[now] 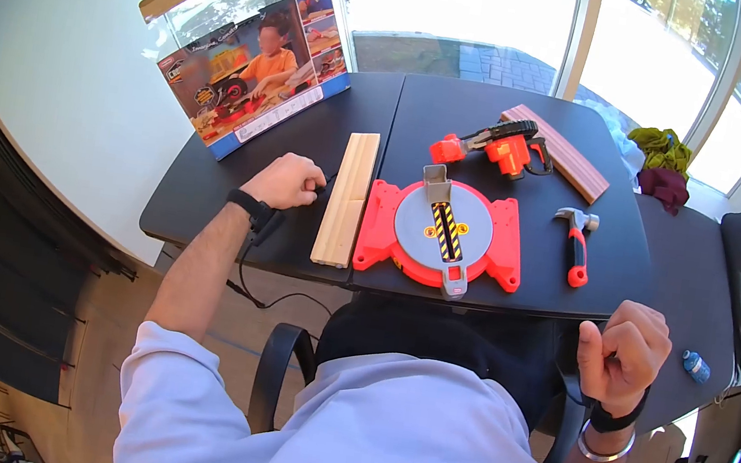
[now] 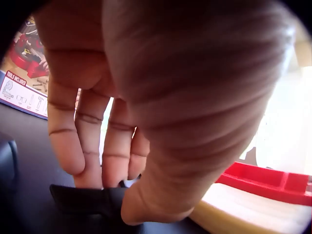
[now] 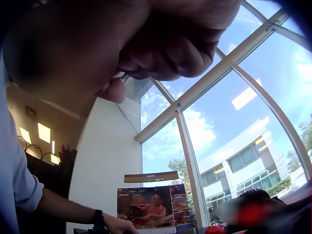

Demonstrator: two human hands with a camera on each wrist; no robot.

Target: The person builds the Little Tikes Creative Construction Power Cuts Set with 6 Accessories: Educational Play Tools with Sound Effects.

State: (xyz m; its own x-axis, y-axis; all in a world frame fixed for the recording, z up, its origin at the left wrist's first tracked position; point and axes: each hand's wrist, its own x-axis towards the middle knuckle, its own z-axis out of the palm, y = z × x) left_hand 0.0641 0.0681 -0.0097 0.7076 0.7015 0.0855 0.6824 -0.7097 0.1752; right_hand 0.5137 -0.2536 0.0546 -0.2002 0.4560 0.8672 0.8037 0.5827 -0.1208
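Note:
At the left of the table, my left hand [image 1: 285,180] is beside a light wooden board [image 1: 346,200]. Its thumb and fingertips pinch a flat black strip-shaped object [image 2: 78,199], seen low in the left wrist view; the palm and thumb hide part of it. My right hand [image 1: 626,357] is raised off the table's front right edge, fingers curled in, thumb up, with nothing visible in it. Right of the board sits a red toy saw base [image 1: 502,241] with a grey turntable. Behind it lies a red and black toy saw [image 1: 507,151]. A claw hammer [image 1: 577,246] rests at the right.
A large toy box [image 1: 251,73] stands at the back left of the dark table [image 1: 292,254]. A reddish wooden board [image 1: 565,159] lies at the back right. A dark bench [image 1: 697,268] with cloths [image 1: 661,154] and a blue bottle [image 1: 695,366] is alongside. A cable [image 1: 295,297] hangs below the left wrist.

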